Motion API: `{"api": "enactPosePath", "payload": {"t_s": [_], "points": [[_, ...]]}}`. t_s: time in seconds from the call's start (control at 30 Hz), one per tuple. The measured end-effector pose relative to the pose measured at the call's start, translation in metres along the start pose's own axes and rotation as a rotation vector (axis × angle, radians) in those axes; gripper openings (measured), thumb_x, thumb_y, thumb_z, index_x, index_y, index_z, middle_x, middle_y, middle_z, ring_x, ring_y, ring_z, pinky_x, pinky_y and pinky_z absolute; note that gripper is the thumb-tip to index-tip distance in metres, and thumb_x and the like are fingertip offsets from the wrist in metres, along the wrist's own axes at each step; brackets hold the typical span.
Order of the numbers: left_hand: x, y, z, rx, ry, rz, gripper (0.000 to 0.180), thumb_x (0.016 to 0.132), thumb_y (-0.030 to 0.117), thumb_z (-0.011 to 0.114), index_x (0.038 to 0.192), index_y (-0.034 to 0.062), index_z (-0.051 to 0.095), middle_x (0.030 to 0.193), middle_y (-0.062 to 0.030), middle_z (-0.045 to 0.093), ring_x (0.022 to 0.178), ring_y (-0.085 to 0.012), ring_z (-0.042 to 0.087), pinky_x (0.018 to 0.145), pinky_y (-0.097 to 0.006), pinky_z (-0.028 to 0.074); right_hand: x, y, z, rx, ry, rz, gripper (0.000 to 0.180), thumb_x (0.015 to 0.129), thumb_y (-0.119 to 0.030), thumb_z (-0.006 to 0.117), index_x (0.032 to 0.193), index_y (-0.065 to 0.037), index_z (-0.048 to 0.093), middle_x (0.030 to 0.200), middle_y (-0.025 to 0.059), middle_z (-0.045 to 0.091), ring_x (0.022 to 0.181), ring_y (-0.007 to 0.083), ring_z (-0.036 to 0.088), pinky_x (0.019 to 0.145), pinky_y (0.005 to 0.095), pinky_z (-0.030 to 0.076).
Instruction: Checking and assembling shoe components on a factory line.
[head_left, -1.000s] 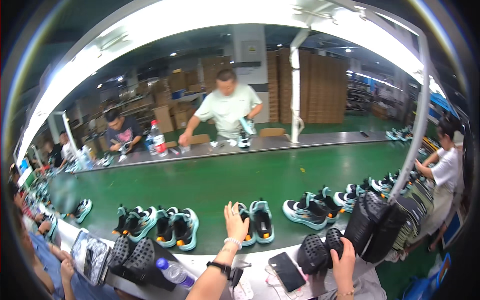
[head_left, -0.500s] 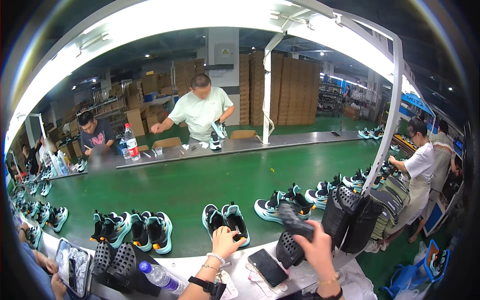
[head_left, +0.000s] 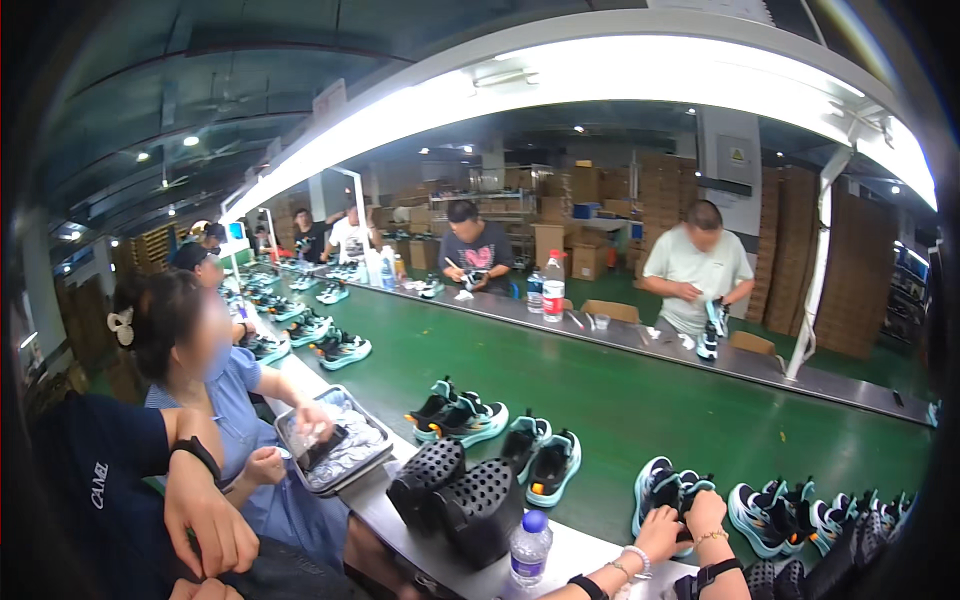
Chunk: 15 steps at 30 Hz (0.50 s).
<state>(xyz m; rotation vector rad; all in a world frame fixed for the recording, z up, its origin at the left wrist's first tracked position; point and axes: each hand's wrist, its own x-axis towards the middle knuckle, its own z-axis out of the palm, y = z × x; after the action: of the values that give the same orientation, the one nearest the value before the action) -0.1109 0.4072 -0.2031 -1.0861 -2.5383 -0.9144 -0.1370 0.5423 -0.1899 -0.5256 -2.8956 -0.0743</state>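
I am reaching both hands out over the near edge of the counter [head_left: 600,555] onto the green belt [head_left: 620,400], where a pair of sneakers [head_left: 665,490] is sitting toe-away from me. My left hand [head_left: 660,532] is curling against the heel of the nearer sneaker, fingers bent around it rather than spread; my right hand [head_left: 705,512] is pressing on the back of its partner just beside it, also closed onto the shoe. Both hands are on the heels because those are the parts facing me, which looks like the easiest place to take hold or nudge the pair straight.

Just left of my left hand, on the counter, a clear water bottle [head_left: 530,548] with a blue cap is standing upright, close enough to grab but off the belt so it does not travel. Beyond it to the left, two black perforated shoe forms [head_left: 460,495] are resting side by side at the counter edge. Further left, a seated co-worker's hand [head_left: 312,420] is dipping into a shallow tray [head_left: 335,440] lined with clear plastic.

To the right of my right hand, more sneakers [head_left: 800,510] are lined up in pairs along the belt, and ahead and left of my hands, other pairs [head_left: 500,435] are spaced out the same way, presumably so each worker can pick them off in order. Well beyond, across the belt, people are standing at the far counter [head_left: 640,338] handling shoes.
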Motion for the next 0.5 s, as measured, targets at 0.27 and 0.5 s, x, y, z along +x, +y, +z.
{"api": "enactPosePath", "payload": {"t_s": [0.27, 0.5], "points": [[-0.006, -0.008, -0.003, 0.015, 0.031, -0.116, 0.032, 0.074, 0.029, 0.070, 0.096, 0.0058, 0.069, 0.100, -0.0089, 0.053, 0.110, -0.0261, 0.045, 0.099, -0.038, 0.033, 0.040, -0.020, 0.047, 0.314, -0.022, 0.152, 0.015, 0.074, -0.010, 0.069, 0.086, -0.001, 0.068, 0.094, 0.0193, 0.067, 0.088, 0.0331, 0.067, 0.075, 0.0396, 0.056], [0.010, 0.013, 0.012, -0.005, -0.034, -0.048, 0.038, 0.076, 0.038, 0.068, 0.095, 0.0053, 0.068, 0.114, -0.0138, 0.054, 0.120, -0.0321, 0.039, 0.105, -0.042, 0.029, -0.009, 0.018, -0.027, 0.405, 0.142, -0.040, 0.029, 0.062, -0.009, 0.073, 0.087, 0.003, 0.065, 0.087, 0.0230, 0.066, 0.080, 0.0365, 0.065, 0.070, 0.0422, 0.053]]}}
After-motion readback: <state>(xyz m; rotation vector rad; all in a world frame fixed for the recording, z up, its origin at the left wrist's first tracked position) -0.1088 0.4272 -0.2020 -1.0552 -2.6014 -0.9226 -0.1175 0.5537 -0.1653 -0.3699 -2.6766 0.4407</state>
